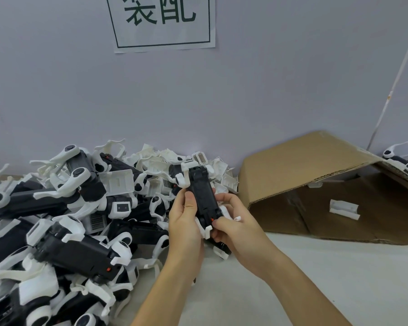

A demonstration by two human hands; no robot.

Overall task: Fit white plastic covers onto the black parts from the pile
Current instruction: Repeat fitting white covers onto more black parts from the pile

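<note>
I hold one black part [201, 196] with white arms upright above the table, just right of the pile. My left hand [185, 222] grips its left side, thumb lying along the black body. My right hand [233, 222] grips its lower right end near a small orange spot, fingers curled under it. A white cover piece [187, 175] sits at the part's top end. The pile of black parts [64, 231] with white pieces fills the left of the table, and loose white covers [160, 165] lie heaped at the back against the wall.
A tipped brown cardboard box [316, 184] lies open at the right with one white cover [344, 209] inside. Assembled parts [405, 161] rest behind its flap. A grey wall with a paper sign [163, 22] stands behind. The white table [316, 278] stretches to the front right.
</note>
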